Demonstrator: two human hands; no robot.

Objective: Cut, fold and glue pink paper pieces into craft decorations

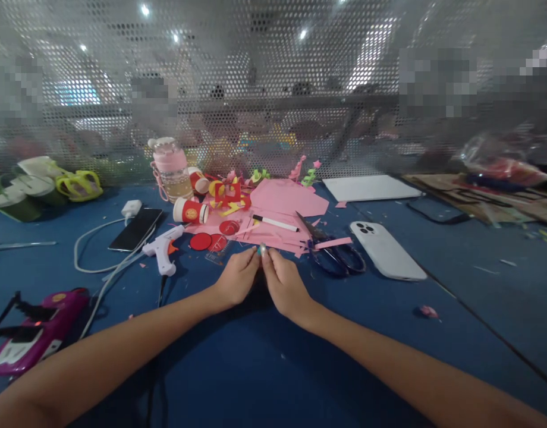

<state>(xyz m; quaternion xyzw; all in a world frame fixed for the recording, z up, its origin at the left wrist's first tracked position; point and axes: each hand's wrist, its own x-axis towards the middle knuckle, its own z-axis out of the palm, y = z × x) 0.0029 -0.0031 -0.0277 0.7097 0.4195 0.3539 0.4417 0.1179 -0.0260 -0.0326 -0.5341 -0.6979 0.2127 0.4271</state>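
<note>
My left hand (236,277) and my right hand (285,284) meet at the middle of the blue table (273,356), fingertips pressed together on a tiny pale piece (261,249); what it is stays too small to tell. Just beyond the fingers lies a heap of pink paper sheets and strips (282,205) with red paper discs (201,241). A white marker pen (276,223) rests on the pink paper. Black scissors (331,252) lie to the right of my right hand.
A white glue gun (164,249) with its cord lies left of the hands, beside a dark phone (136,229) on a charger. A white phone (387,249) lies face down at right. A pink bottle (172,169), a perforated screen (273,89) and a pink device (37,333) surround the area.
</note>
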